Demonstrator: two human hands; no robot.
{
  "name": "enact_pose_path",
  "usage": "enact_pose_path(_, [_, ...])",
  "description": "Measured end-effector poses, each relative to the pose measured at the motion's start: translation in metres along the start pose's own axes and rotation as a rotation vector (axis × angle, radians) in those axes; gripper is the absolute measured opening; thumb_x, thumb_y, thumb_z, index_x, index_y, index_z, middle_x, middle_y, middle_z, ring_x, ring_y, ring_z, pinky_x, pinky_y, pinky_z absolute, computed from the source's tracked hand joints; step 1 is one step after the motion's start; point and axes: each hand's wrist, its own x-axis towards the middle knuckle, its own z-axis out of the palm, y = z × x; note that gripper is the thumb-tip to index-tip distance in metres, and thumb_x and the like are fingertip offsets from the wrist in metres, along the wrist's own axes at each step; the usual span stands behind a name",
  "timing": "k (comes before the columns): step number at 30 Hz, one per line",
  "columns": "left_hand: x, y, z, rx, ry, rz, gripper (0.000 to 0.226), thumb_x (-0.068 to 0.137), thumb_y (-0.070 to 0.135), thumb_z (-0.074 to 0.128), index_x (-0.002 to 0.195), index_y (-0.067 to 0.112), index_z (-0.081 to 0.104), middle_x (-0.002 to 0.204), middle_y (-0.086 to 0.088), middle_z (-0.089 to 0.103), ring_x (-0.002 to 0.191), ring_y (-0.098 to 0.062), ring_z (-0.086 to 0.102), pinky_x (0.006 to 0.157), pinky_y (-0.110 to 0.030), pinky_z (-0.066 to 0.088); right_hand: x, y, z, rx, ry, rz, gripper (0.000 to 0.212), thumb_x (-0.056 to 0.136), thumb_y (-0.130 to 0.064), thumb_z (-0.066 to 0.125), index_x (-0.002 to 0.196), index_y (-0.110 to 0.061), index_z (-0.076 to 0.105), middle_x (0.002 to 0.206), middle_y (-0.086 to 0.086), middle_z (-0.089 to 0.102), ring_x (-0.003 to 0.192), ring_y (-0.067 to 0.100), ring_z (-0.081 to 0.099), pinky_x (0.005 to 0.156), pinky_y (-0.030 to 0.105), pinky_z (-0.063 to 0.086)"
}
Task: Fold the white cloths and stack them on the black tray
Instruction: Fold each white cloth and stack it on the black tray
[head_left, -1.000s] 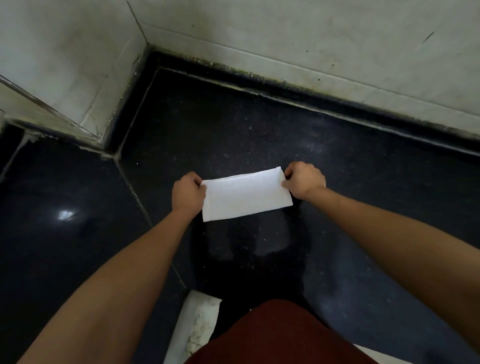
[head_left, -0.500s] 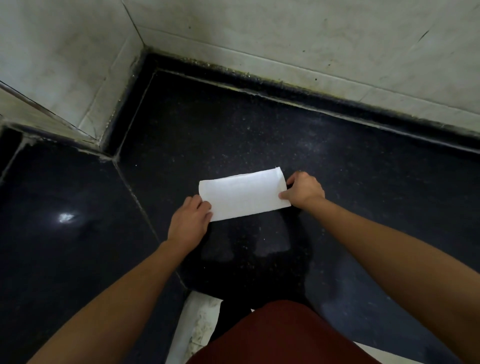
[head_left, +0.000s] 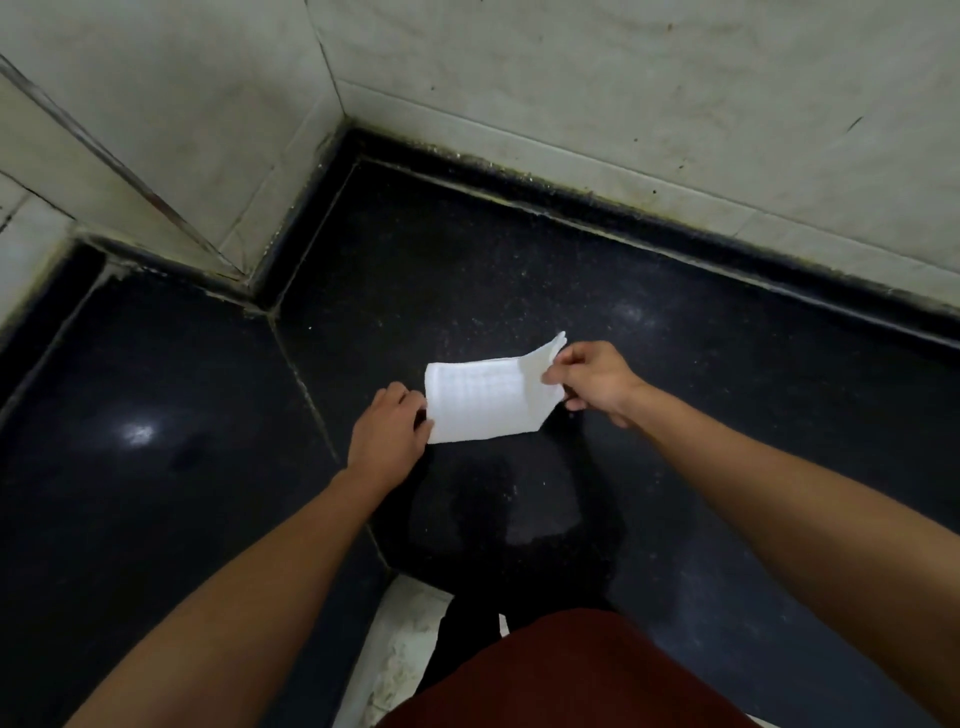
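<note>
A folded white cloth (head_left: 480, 402) lies on the black speckled counter (head_left: 519, 270) in the middle of the head view. My right hand (head_left: 592, 382) pinches the cloth's right end and lifts it off the surface, so that end curls upward. My left hand (head_left: 387, 434) rests at the cloth's lower left corner, fingertips touching its edge. No black tray is in view.
Pale tiled walls (head_left: 623, 104) meet in a corner behind the counter. A seam (head_left: 311, 395) splits the counter left of the cloth. My red garment (head_left: 561, 675) and a pale strip (head_left: 400, 649) lie at the bottom edge.
My left hand let go of the cloth's left end and dropped to its lower left corner. My right hand raised the right end, which lay flat before.
</note>
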Motion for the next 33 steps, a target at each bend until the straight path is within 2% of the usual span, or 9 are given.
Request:
enact_pose_path(5, [-0.018, -0.022, -0.018, -0.065, 0.049, -0.091, 0.020, 0.090, 0.025, 0.061, 0.105, 0.012, 0.062, 0.105, -0.004, 0.054, 0.098, -0.020, 0.053, 0.073, -0.033, 0.049, 0.000, -0.031, 0.060, -0.112, -0.086, -0.075, 0.014, 0.080, -0.007, 0.071, 0.086, -0.010, 0.059, 0.072, 0.008, 0.062, 0.058, 0.017, 0.062, 0.056, 0.028, 0.057])
enact_pose_path(10, [-0.043, -0.044, -0.030, -0.092, 0.093, -0.161, 0.018, 0.089, 0.022, 0.063, 0.101, 0.009, 0.062, 0.101, -0.006, 0.055, 0.094, -0.023, 0.055, 0.070, -0.037, 0.050, 0.012, -0.038, 0.119, -0.335, -0.102, -0.101, 0.013, 0.077, -0.012, 0.068, 0.069, -0.011, 0.059, 0.065, 0.007, 0.065, 0.064, 0.026, 0.070, 0.075, 0.043, 0.060])
enact_pose_path(14, [-0.057, -0.061, -0.032, -0.086, 0.069, -0.214, 0.019, 0.089, 0.024, 0.061, 0.104, 0.011, 0.061, 0.102, -0.005, 0.055, 0.095, -0.022, 0.055, 0.073, -0.037, 0.051, 0.017, -0.034, 0.145, -0.486, -0.110, -0.136, 0.011, 0.078, -0.019, 0.069, 0.078, -0.009, 0.065, 0.081, 0.013, 0.073, 0.070, 0.026, 0.072, 0.079, 0.038, 0.058])
enact_pose_path(18, [-0.057, -0.061, -0.028, -0.085, 0.078, -0.208, 0.020, 0.090, 0.024, 0.060, 0.105, 0.012, 0.061, 0.104, -0.004, 0.054, 0.098, -0.021, 0.053, 0.074, -0.038, 0.051, 0.016, -0.027, 0.147, -0.419, -0.158, -0.147, 0.025, 0.079, -0.027, 0.074, 0.091, -0.006, 0.068, 0.081, 0.010, 0.072, 0.074, 0.024, 0.069, 0.078, 0.036, 0.056])
enact_pose_path(20, [-0.048, -0.049, -0.027, -0.069, 0.088, -0.138, 0.021, 0.092, 0.025, 0.058, 0.107, 0.011, 0.062, 0.109, -0.004, 0.053, 0.102, -0.021, 0.051, 0.075, -0.037, 0.051, 0.012, -0.020, 0.132, -0.523, -0.062, -0.298, 0.022, 0.085, -0.025, 0.067, 0.102, -0.011, 0.067, 0.090, 0.002, 0.069, 0.083, 0.020, 0.063, 0.075, 0.031, 0.050])
enact_pose_path(22, [-0.034, -0.031, -0.024, -0.037, 0.082, -0.014, 0.022, 0.092, 0.023, 0.056, 0.110, 0.011, 0.062, 0.117, -0.005, 0.052, 0.107, -0.022, 0.049, 0.076, -0.035, 0.048, 0.005, -0.005, 0.112, -0.729, 0.144, -0.581, 0.018, 0.088, -0.019, 0.059, 0.104, -0.014, 0.067, 0.102, 0.002, 0.066, 0.094, 0.022, 0.059, 0.073, 0.033, 0.050])
enact_pose_path(25, [-0.012, -0.004, -0.019, 0.060, 0.017, 0.156, 0.031, 0.093, 0.022, 0.054, 0.121, 0.010, 0.058, 0.139, -0.007, 0.044, 0.125, -0.026, 0.042, 0.092, -0.036, 0.042, -0.002, 0.023, 0.091, -0.916, 0.293, -0.873, 0.022, 0.080, -0.016, 0.069, 0.102, -0.015, 0.068, 0.100, 0.003, 0.063, 0.092, 0.026, 0.058, 0.063, 0.039, 0.054])
enact_pose_path(30, [0.013, 0.008, -0.007, 0.193, -0.168, 0.189, 0.050, 0.094, 0.029, 0.054, 0.140, 0.014, 0.041, 0.159, -0.008, 0.014, 0.147, -0.022, 0.010, 0.112, -0.038, 0.024, -0.005, 0.044, 0.089, -1.112, 0.183, -0.742, 0.072, 0.070, -0.050, 0.067, 0.133, -0.023, 0.047, 0.137, 0.005, 0.047, 0.121, 0.026, 0.044, 0.088, 0.042, 0.044])
enact_pose_path(33, [0.012, 0.002, -0.003, 0.211, -0.221, 0.186, 0.052, 0.096, 0.033, 0.051, 0.143, 0.016, 0.035, 0.161, -0.005, 0.005, 0.149, -0.018, 0.000, 0.114, -0.037, 0.021, 0.000, 0.045, 0.096, -1.149, 0.218, -0.708, 0.068, 0.075, -0.050, 0.065, 0.134, -0.022, 0.047, 0.149, 0.008, 0.039, 0.134, 0.029, 0.037, 0.090, 0.045, 0.043])
